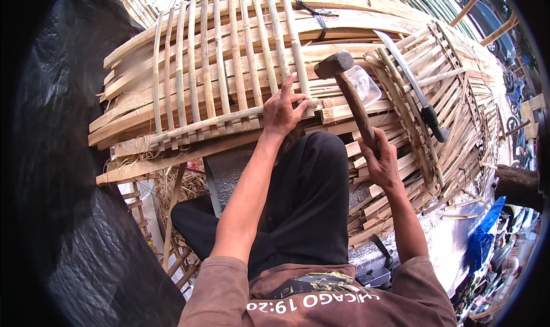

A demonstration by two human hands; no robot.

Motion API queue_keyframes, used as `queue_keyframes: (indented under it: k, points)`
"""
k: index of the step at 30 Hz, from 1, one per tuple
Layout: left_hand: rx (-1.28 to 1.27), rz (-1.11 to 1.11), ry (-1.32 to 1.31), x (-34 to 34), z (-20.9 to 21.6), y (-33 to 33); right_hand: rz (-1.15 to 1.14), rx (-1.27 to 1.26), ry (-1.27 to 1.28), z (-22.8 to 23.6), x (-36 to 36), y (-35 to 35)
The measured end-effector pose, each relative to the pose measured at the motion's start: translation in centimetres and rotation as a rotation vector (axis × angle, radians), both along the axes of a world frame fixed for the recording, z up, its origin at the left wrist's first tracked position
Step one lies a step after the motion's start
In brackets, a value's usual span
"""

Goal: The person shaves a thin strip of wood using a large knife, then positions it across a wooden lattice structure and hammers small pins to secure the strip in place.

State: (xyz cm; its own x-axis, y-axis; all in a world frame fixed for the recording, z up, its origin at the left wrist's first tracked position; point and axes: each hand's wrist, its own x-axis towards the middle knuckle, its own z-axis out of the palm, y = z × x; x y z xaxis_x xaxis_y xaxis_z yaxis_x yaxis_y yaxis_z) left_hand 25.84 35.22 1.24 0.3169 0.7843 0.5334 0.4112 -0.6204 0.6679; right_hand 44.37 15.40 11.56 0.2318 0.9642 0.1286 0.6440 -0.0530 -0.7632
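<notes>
A bamboo frame (207, 86) of several upright slats joined to one crossbar (215, 123) lies on stacked split timber in front of me. My left hand (282, 112) rests at the right part of the crossbar, gripping the frame there. Its index finger stretches up beside the last slats, while some other fingers are hidden. In my right hand (381, 160) is a hammer (356, 101), held by its wooden handle. The dark hammer head is raised, just right of the frame's end slat.
A long knife (409, 75) with a black handle lies on bundled wooden strips (447, 92) at right. Beside the hammer is a clear plastic container (364, 85). Black sheeting (86, 172) hangs at left. A tree trunk (518, 186) and a parked car (487, 26) stand farther right.
</notes>
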Motion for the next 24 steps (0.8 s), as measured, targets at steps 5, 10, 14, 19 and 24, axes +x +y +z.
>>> queue_keyframes:
  k: [5, 10, 14, 19, 24]
  points:
    - [-0.008, 0.018, 0.022, 0.0, -0.3, 0.0, 0.034, -0.154, -0.077, -2.3, 0.5, -0.3]
    - [-0.036, -0.006, 0.004, -0.1, -0.1, -0.1, -0.019, -0.073, -0.013, 0.2, 0.0, 0.1]
    - [-0.05, -0.012, -0.015, 0.1, -0.1, 0.0, 0.023, -0.032, 0.029, -1.5, 0.2, -0.3]
    - [-0.008, -0.001, -0.01, 0.1, -0.3, -0.1, 0.052, -0.065, -0.072, -1.2, -0.3, 0.6]
    - [-0.039, -0.008, -0.014, 0.0, -0.1, 0.0, 0.035, -0.023, -0.015, 0.1, -1.0, -0.1]
